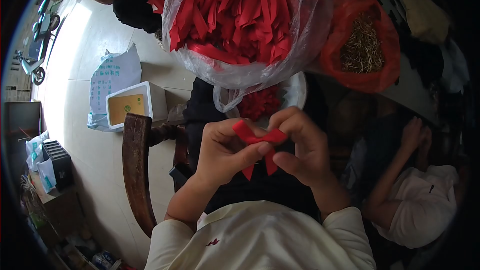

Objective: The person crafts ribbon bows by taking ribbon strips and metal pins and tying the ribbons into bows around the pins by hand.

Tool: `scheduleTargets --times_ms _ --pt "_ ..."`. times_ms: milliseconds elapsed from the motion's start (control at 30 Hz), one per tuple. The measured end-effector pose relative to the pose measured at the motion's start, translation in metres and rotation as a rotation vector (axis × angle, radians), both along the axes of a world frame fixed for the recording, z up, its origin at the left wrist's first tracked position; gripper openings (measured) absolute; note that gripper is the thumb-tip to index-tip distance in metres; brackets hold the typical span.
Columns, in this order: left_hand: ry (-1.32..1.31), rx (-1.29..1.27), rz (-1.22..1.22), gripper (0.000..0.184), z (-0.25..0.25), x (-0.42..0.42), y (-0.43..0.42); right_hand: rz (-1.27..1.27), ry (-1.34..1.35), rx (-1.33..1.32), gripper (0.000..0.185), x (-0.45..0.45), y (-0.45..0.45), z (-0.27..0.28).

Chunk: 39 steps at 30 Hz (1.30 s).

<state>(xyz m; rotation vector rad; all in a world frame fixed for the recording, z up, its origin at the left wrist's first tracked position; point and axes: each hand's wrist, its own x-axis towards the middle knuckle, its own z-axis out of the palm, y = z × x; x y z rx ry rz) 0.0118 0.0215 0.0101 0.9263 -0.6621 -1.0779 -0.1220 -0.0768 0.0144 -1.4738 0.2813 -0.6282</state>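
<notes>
The hands (223, 149) hold a red ribbon bow (265, 137) near a plastic bag (314, 27) of red strips (235, 17)

Pale tiled floor (102, 177): 1 printed sack (114, 72), 1 open white box (158, 102) touching it.

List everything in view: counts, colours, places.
Bow: one, red, between hands
Ribbon strips: many, red, in plastic bag
Plastic bag: one, clear, top centre
Ribbon pieces: several, red, in bowl
Bowl: one, white, below plastic bag
Small bag: one, orange-red, upper right
Thin ties: many, gold, in small bag
Foam box: one, white, left floor
Printed sack: one, whitish, beside box
Chair: one, brown, left
Scooters: count unclear, pale, upper left
Crate: one, dark, lower left
Co-worker: one, white top, right
Left hand: one, bare, on bow
Right hand: one, bare, at right loop
</notes>
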Motion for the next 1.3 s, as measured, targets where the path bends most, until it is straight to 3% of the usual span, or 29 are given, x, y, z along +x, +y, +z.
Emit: scheduleTargets --times_ms 67,267,600,700,767,867,900,1000,1033,1167,1300 --pt "-0.077 0.040 -0.034 0.014 0.006 -0.001 0.000 -0.116 -0.062 -0.173 0.017 0.003 -0.004 0.002" --pt "-0.122 0.105 -0.007 0.018 0.007 -0.001 0.003 -0.143 -0.024 -0.112 0.020 0.002 -0.010 0.003" --pt "-0.270 0.063 -0.248 0.030 0.012 0.021 0.005 0.237 0.173 0.056 0.014 -0.011 -0.022 0.014" --pt "-0.391 0.040 -0.274 0.019 0.007 0.023 0.001 0.207 0.205 0.155 0.015 -0.013 -0.022 0.013" --pt "-0.435 0.111 -0.180 0.005 0.000 0.018 0.001 0.197 0.258 0.267 0.014 -0.017 -0.024 0.008" --pt "-0.646 0.116 0.058 0.020 -0.003 0.015 -0.005 -0.009 0.369 0.184 0.012 -0.016 -0.025 -0.012" --pt "-0.737 0.102 0.154 0.026 -0.003 0.015 -0.007 -0.120 0.505 -0.034 0.011 -0.015 -0.029 -0.027" --pt "-0.753 0.124 0.133 0.030 -0.010 0.023 0.001 -0.329 0.455 -0.526 0.012 -0.003 -0.037 -0.032" --pt "-0.683 0.123 0.145 0.026 -0.008 0.022 0.002 -0.351 0.417 -0.548 0.013 0.002 -0.039 -0.025" --pt "-0.663 0.120 0.165 0.020 -0.008 0.020 0.006 -0.563 0.155 -1.109 0.011 0.040 -0.061 -0.009" --pt "-0.664 0.082 0.169 0.016 -0.005 0.021 0.009 -0.626 0.370 -1.529 0.008 0.074 -0.081 -0.003"
